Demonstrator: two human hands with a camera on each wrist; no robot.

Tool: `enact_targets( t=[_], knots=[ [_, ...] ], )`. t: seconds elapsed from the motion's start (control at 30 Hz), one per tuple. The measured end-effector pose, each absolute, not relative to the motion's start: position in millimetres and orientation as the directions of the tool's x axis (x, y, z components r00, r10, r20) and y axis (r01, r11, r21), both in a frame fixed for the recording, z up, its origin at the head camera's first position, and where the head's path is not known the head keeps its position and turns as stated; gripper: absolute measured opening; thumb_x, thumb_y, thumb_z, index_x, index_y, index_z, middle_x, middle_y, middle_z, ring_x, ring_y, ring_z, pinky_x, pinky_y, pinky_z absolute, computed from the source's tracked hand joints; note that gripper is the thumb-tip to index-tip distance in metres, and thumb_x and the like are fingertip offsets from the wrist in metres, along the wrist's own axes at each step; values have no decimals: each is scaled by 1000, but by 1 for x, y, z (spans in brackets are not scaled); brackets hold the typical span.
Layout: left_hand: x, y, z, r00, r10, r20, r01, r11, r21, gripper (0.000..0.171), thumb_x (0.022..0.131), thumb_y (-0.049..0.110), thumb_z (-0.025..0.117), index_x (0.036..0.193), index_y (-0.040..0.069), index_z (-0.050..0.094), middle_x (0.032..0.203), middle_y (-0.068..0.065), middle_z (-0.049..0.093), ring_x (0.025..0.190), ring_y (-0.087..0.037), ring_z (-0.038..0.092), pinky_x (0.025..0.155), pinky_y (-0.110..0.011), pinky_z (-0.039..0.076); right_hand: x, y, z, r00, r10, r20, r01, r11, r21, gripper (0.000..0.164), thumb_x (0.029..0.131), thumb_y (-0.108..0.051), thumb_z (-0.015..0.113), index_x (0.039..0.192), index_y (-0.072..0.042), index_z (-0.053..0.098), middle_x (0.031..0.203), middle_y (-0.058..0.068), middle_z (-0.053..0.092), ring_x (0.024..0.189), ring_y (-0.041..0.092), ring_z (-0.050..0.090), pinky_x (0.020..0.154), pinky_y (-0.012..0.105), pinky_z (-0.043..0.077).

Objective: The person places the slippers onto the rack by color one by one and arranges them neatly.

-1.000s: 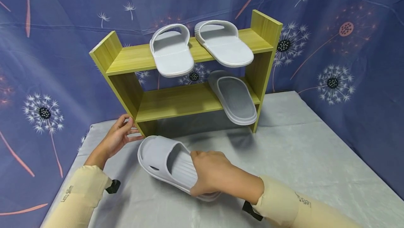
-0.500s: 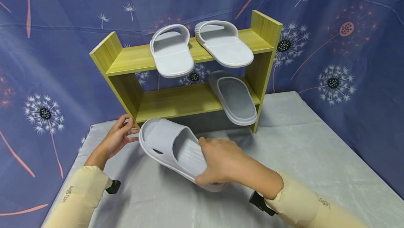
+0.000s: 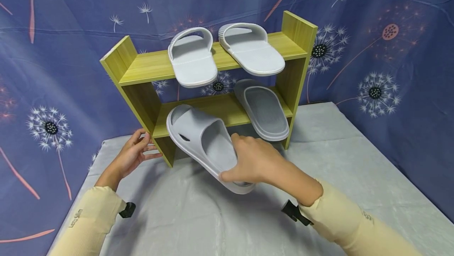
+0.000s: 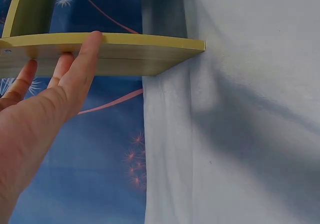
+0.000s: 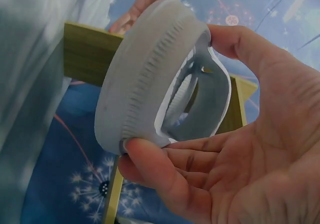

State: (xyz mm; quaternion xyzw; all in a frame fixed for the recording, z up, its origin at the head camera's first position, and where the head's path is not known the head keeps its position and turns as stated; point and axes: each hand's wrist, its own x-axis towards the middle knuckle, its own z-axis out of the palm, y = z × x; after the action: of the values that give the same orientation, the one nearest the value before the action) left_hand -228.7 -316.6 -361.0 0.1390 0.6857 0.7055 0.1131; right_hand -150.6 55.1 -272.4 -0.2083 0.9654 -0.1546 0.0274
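My right hand (image 3: 257,159) grips a light grey slide slipper (image 3: 191,128) by its heel end. Raised off the cloth, the slipper tilts with its strapped toe end overlapping the left part of the rack's lower shelf (image 3: 213,106) in the head view. In the right wrist view, thumb and fingers pinch the heel of the slipper (image 5: 140,79) from both sides. At the left of the yellow wooden shoe rack (image 3: 145,67), my left hand (image 3: 131,155) touches the side panel with extended fingers. The left wrist view shows those fingertips against the panel (image 4: 135,56).
Two pale slippers (image 3: 196,69) (image 3: 260,57) sit on the top shelf, heels jutting past its front edge. A darker grey slipper (image 3: 267,112) rests on the lower shelf at right, its heel overhanging. Pale cloth (image 3: 340,169) lies under the rack; a blue dandelion-print curtain (image 3: 71,51) hangs behind.
My right hand has lifted the slipper up off the cloth and forward to the lower shelf's front. My left hand has stayed at the rack's side.
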Motion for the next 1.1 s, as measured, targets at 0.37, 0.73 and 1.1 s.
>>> enact_targets(
  t=[0.37, 0.73, 1.1],
  knots=[
    [-228, -317, -361, -935, 354, 32, 28, -19, 999, 15, 105, 27, 37, 114, 15, 39, 106, -6, 46, 105, -31, 59, 90, -50, 53, -173, 53, -270, -941, -334, 52, -331, 882, -335, 87, 64, -60, 75, 125, -2, 53, 111, 15, 64, 92, 32, 63, 74, 46, 53],
    [-229, -316, -362, -937, 348, 28, 26, -13, 1000, 14, 106, 26, 37, 114, 15, 39, 107, -8, 44, 104, -31, 58, 90, -52, 52, -189, 45, -266, -957, -286, 51, -284, 885, -368, 87, 67, -61, 74, 126, 0, 52, 115, 14, 62, 98, 35, 62, 77, 47, 53],
    [-229, -316, -361, -941, 339, 15, 18, 3, 1000, 16, 105, 28, 38, 115, 15, 38, 108, -7, 43, 105, -32, 57, 91, -51, 52, -208, 42, -262, -967, -250, 40, -246, 889, -386, 79, 69, -60, 70, 116, 1, 53, 108, 18, 62, 94, 36, 62, 74, 46, 53]
  ],
)
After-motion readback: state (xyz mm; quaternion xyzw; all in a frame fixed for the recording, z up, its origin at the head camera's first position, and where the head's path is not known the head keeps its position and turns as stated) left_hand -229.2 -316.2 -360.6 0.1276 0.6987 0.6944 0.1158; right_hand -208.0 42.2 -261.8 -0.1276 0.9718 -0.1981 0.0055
